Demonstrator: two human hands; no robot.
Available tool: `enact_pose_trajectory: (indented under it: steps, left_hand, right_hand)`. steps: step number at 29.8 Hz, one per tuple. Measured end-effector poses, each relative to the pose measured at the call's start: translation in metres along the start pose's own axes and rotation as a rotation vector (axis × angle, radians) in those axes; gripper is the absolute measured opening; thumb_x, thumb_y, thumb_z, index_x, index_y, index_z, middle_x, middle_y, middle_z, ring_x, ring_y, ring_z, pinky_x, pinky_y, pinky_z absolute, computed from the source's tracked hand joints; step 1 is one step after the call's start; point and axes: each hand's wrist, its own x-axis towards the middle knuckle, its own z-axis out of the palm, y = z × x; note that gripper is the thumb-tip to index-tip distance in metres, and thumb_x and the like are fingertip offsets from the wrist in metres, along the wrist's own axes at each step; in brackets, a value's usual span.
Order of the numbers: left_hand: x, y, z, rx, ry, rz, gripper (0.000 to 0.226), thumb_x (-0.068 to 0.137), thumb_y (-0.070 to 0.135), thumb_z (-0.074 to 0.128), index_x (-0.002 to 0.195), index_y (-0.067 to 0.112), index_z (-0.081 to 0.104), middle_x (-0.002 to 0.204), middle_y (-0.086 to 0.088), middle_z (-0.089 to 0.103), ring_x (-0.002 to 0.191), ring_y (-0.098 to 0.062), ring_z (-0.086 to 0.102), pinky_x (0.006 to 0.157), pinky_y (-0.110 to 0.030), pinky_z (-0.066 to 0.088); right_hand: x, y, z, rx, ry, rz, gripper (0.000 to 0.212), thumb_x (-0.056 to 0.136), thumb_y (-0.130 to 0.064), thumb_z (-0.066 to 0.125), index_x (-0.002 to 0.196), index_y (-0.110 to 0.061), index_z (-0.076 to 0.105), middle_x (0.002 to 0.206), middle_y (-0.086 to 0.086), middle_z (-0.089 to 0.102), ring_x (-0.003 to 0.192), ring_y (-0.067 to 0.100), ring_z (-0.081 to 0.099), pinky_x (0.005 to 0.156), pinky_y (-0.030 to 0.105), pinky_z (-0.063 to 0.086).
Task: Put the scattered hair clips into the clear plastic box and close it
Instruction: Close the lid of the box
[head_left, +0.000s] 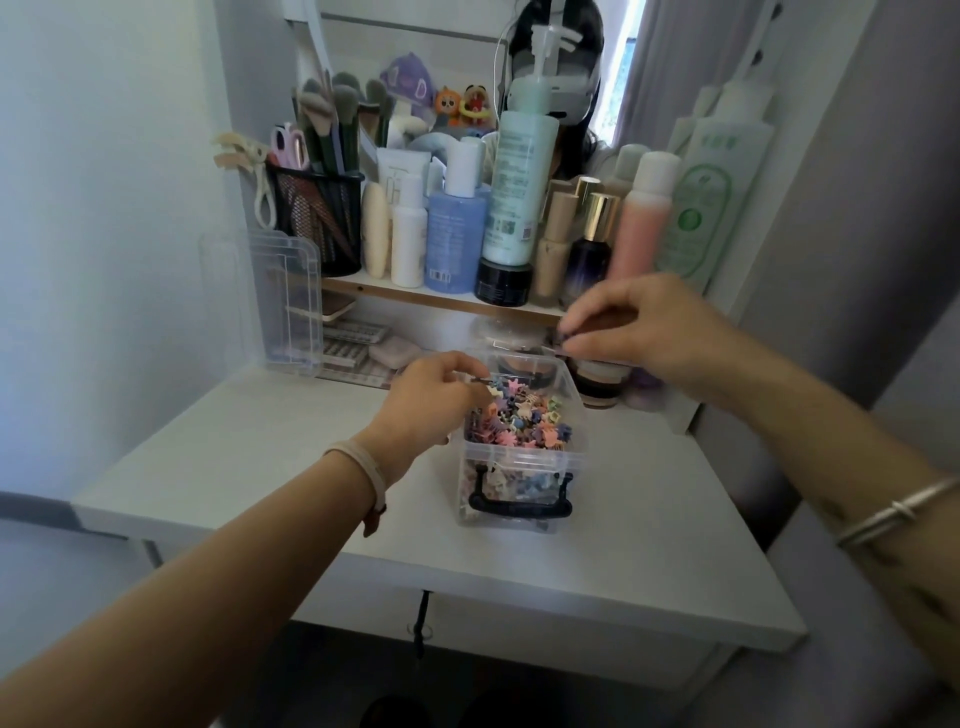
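White vanity table (260, 467) fills the view, with a shelf of bottles (467, 228) beyond the box (519, 458). The box stands open near the middle, its long axis running away from the person and its black handle (519, 506) on the near end. Hair clips (524, 418) in many colours are heaped almost to its rim. The left hand (431, 400) hangs over the box's left edge, fingers curled, thumb and forefinger nipping what looks like a thin clip (480, 382) just above the heap. The right hand (639, 332) is beyond the box's far right corner and higher, fingertips pinched on a small dark clip (565, 335). For that clip the opening lies toward the person and to the left, so the drop likely needs a short pull back and inward. The left hand is already over the opening and need only let go. A clear plastic piece (291, 301) leans upright well to the left of the box. It may be the lid, and the left hand is nearer to it.
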Motion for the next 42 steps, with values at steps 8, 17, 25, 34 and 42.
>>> enact_pose_trajectory:
  steps: [8,17,25,34,42]
  left_hand:
    - [-0.007,-0.004,-0.015,0.025,0.066,0.06,0.045,0.077,0.01,0.067,0.118,0.02,0.05,0.109,0.001,0.052,0.09,-0.018,0.054,0.059,-0.022,0.042]
    - [0.017,-0.001,-0.071,0.381,0.114,0.179,0.029,0.078,-0.012,0.048,0.084,0.016,0.054,0.104,-0.005,0.063,0.107,-0.018,0.058,0.093,-0.028,0.046]
    - [0.024,-0.008,-0.105,0.59,0.088,0.257,0.032,0.074,-0.011,0.044,0.089,0.006,0.067,0.091,-0.006,0.068,0.095,-0.023,0.063,0.085,-0.03,0.048]
    - [0.041,-0.035,-0.152,0.3,0.538,0.257,0.033,0.089,0.006,0.052,0.122,0.009,0.05,0.123,-0.004,0.051,0.106,-0.012,0.046,0.083,-0.007,0.033]
    - [0.042,-0.072,-0.177,0.133,0.482,-0.091,0.058,0.095,0.017,0.042,0.146,0.018,0.015,0.151,-0.009,0.027,0.137,-0.026,0.031,0.112,-0.037,0.026]
  right_hand:
    - [0.011,0.013,0.035,-0.403,-0.355,0.049,0.027,0.083,-0.017,0.066,0.107,-0.028,0.067,0.103,-0.004,0.069,0.091,0.009,0.061,0.089,0.028,0.047]
    - [0.02,-0.015,0.084,-0.503,-0.533,-0.145,0.043,0.094,-0.044,0.035,0.135,-0.033,0.043,0.145,-0.011,0.042,0.133,0.01,0.038,0.112,0.031,0.029]
    - [0.035,-0.042,0.11,-0.383,-0.508,-0.171,0.05,0.094,-0.041,0.039,0.142,-0.03,0.03,0.15,-0.011,0.03,0.135,0.009,0.031,0.098,0.013,0.024]
    - [0.132,-0.062,0.142,-0.437,-0.157,-0.244,0.051,0.094,-0.021,0.048,0.141,-0.016,0.03,0.145,0.005,0.038,0.126,0.021,0.044,0.098,0.026,0.035]
    - [0.181,-0.071,0.189,-0.514,0.068,-0.194,0.041,0.091,-0.018,0.05,0.13,-0.009,0.039,0.135,0.013,0.034,0.108,0.034,0.053,0.089,0.037,0.042]
